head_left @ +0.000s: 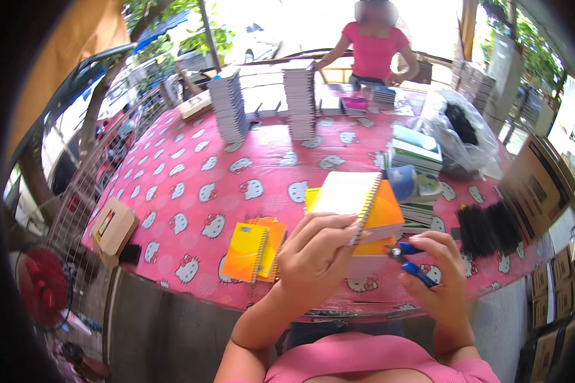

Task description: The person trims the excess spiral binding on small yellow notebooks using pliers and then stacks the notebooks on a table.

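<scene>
A spiral notebook point(346, 193) is clamped in the left hand point(316, 253) above orange notebooks point(392, 207); pliers point(418, 274) are gripped, handles spread, by the right hand point(439, 268). Work on the coil point(370, 203) is judged underway; exact plier alignment is called for.

You are wearing a pink top point(358, 354) with a curved neckline, and a pink sleeve point(478, 372) is showing on your right side. Your left hand point(316, 255) and right hand point(442, 277) are going bare, as are your forearms point(262, 325). Dark bluish cloth point(316, 329) is peeking out just beyond the top.
</scene>
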`<state>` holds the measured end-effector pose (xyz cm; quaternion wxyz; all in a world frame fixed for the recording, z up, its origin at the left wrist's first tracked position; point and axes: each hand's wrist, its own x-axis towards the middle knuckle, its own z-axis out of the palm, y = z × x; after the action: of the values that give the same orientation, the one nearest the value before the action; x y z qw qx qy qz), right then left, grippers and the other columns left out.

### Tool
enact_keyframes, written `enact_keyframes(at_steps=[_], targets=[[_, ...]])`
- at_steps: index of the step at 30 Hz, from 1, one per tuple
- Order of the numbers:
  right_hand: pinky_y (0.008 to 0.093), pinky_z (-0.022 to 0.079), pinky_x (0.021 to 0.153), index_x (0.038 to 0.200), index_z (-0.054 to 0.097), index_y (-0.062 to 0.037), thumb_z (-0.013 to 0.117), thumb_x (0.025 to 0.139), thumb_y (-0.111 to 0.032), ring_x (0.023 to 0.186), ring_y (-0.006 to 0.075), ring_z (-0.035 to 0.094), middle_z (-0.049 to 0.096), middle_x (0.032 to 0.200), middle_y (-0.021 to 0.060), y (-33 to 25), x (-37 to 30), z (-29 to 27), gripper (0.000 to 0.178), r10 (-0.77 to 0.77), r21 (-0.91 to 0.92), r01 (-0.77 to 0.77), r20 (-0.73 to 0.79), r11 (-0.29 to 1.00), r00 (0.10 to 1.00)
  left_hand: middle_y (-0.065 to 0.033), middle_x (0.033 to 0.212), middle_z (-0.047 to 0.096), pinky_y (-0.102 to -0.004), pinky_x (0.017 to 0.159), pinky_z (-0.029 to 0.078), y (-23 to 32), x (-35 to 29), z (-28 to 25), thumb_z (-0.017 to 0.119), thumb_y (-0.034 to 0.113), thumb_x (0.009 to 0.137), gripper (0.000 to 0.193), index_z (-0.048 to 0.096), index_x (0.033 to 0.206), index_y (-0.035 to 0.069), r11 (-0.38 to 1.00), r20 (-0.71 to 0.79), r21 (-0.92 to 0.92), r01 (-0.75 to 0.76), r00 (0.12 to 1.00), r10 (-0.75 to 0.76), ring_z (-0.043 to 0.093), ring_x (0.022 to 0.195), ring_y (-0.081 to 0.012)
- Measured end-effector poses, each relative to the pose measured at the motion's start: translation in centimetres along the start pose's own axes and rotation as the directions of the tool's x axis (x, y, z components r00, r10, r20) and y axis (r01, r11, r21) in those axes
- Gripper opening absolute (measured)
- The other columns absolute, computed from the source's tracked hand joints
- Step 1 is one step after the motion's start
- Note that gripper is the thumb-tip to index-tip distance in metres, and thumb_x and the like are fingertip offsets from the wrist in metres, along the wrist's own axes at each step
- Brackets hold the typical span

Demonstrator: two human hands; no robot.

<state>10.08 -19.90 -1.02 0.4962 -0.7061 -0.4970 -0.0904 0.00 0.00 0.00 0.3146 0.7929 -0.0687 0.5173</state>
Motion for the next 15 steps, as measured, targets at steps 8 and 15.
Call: enact_keyframes(at_steps=[8, 15], targets=[[0.0377, 0.048, 0.081, 0.117, 0.060, -0.0050, 0.081, 0.072, -0.020, 0.096, 0.0278, 0.059, 0.060, 0.105, 0.0126, -0.1, 1.6, 0.2, 0.052, -0.191, -0.156, 0.193, 0.028, 0.969, 0.981, -0.0157, 0.091, 0.070, -0.0323, 0.071, 0.054, 0.6, -0.5, 1.7, 0.078, -0.009, 0.068, 0.022, 0.067, 0.085, 0.000, 0.997, -0.063, 0.079, -0.027, 0.998, 0.032, 0.068, 0.083, -0.0240], [0.0245, 0.048, 0.070, 0.120, 0.059, 0.0054, 0.064, 0.092, -0.016, 0.085, 0.0105, 0.062, 0.066, 0.095, 0.0053, 1.5, 1.1, 1.1, 0.035, 0.185, 0.635, -0.746, 0.723, 0.202, 0.665, -0.0133, 0.094, 0.068, -0.0337, 0.075, 0.055, 0.4, -1.5, 0.6, 0.074, -0.005, 0.075, 0.017, 0.061, 0.086, 0.002, 0.988, -0.130, 0.123, -0.094, 0.985, 0.110, 0.067, 0.085, -0.0243]])
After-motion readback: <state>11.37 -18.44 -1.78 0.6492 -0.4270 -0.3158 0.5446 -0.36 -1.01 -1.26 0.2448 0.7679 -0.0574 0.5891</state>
